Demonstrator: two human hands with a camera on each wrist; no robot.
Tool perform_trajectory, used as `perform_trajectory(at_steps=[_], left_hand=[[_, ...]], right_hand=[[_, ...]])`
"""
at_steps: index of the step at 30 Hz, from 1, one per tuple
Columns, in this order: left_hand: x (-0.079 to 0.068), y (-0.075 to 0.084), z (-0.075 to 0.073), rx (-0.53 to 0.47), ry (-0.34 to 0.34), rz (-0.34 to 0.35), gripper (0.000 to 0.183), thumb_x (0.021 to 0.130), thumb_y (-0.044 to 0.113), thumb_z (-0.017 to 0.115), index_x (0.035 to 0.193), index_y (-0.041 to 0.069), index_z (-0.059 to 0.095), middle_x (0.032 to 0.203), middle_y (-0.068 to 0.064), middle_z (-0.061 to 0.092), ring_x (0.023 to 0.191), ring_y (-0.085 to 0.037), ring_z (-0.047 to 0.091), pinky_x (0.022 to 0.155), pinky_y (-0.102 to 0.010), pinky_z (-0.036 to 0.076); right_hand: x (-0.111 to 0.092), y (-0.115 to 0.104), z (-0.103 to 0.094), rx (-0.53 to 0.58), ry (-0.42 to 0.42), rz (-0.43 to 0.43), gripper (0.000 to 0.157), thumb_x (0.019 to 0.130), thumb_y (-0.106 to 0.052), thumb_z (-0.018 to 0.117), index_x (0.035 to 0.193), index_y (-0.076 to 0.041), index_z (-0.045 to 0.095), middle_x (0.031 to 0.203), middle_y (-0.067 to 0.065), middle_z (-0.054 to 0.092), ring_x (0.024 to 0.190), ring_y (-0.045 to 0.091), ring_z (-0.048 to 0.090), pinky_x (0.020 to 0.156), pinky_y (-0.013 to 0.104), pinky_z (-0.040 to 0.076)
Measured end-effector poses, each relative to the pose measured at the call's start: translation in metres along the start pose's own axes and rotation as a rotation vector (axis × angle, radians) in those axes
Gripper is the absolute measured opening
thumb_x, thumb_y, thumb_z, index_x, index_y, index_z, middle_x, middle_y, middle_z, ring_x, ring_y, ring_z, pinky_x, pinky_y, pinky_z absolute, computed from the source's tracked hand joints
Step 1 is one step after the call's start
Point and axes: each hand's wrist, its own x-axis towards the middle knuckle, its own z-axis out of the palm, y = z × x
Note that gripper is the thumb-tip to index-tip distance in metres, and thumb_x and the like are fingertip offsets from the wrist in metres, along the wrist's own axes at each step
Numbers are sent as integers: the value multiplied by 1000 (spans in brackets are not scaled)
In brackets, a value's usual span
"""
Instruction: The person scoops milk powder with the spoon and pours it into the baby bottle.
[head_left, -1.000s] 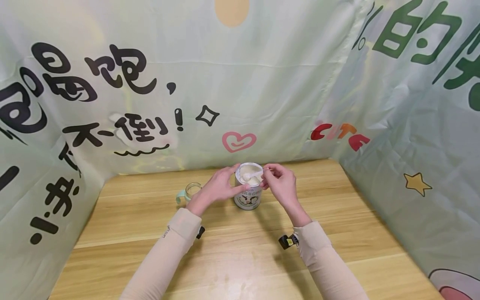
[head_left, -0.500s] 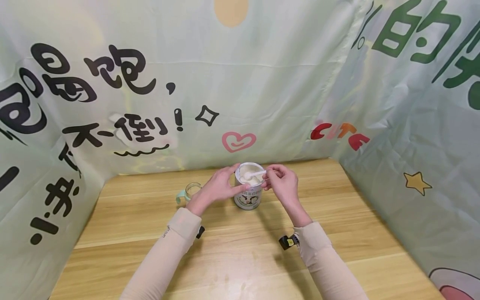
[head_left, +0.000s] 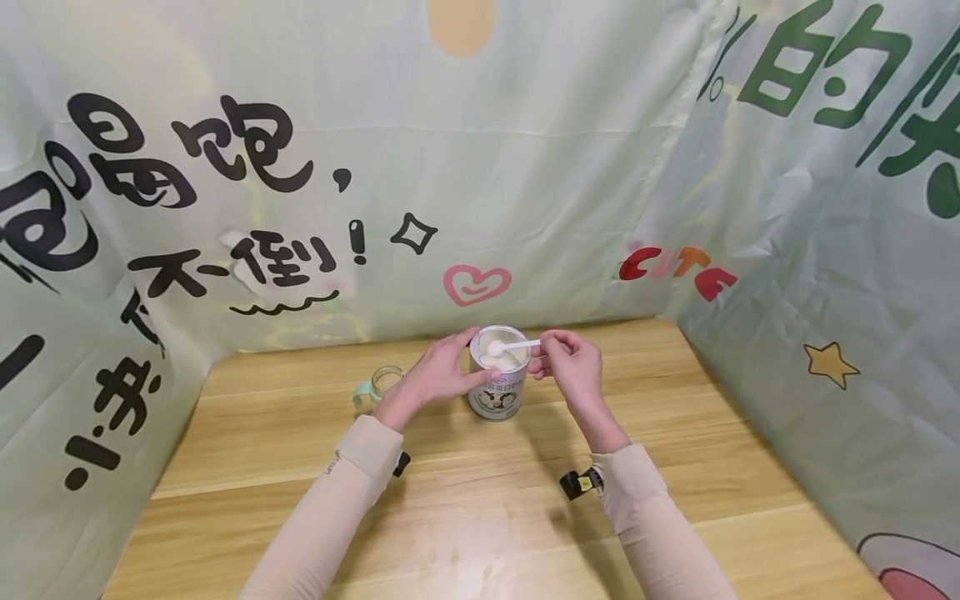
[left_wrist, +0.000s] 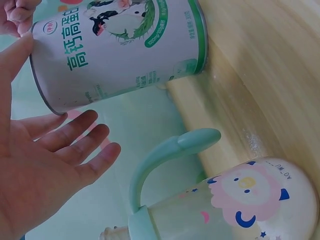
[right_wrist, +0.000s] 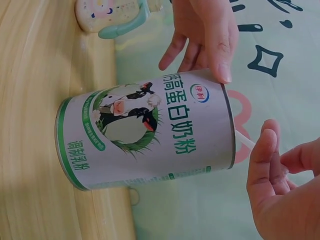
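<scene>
An uncovered milk powder can [head_left: 496, 400] with a cow picture stands upright on the wooden table, pale powder visible inside. My left hand [head_left: 438, 372] holds it near the rim, thumb on the front and index finger at the far side; the remaining fingers [left_wrist: 82, 145] extend loosely past it. Between thumb and fingers my right hand [head_left: 572, 367] pinches the handle of a white scoop [head_left: 517, 344]. The scoop's bowl is over the can's mouth and looks filled with powder. From the right wrist view, only part of the scoop handle [right_wrist: 245, 140] shows.
Left of the can, partly behind my left hand, stands an uncapped baby bottle [head_left: 386, 379] with a mint handle [left_wrist: 165, 155]. A printed curtain [head_left: 480, 208] closes off the back and sides of the table [head_left: 480, 517].
My right hand has drawn slightly up and right, raising the scoop from the powder so more of its handle and bowl shows. The left hand stays on the can.
</scene>
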Motion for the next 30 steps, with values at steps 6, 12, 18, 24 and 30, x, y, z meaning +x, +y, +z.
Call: perform_trajectory(at_steps=[6,12,18,24,30], left_hand=[[-1,0,-1,-5,-6,-8,95,92,59,75,163,7,37,158,-20,52,146,-38,51,121,-54,44],[-3,2,-4,-16,-1,-18,95,94,58,74,164,5,35,161,-22,48,149,-39,47,124,-53,40],[-3,3,-8,-24,-3,-15,93,95,54,74,163,4,35,164,-20,44,152,-37,44,127,-51,37],[-7,2,-14,-24,-5,-35,94,95,57,72,164,6,34,166,-18,42,153,-36,43,128,-50,35],[-12,-2,-19,-24,-4,-41,97,94,61,71,165,7,32,165,-17,44,151,-36,46,126,-52,37]], right_hand=[[-1,-3,0,12,-2,5,18,104,-7,58,113,6,67,85,14,77,58,11,70,57,25,62],[-2,-7,0,19,1,-14,18,104,-9,59,112,4,67,85,12,77,59,11,70,58,25,62],[0,-10,1,24,1,-23,20,105,-14,62,111,4,67,89,18,77,58,11,69,59,26,62],[-1,-15,5,39,-22,-32,20,104,-13,62,111,6,66,83,11,76,58,11,69,58,25,62],[-3,-16,8,63,-42,-51,18,105,-11,62,109,5,66,78,6,75,56,11,69,56,25,61]])
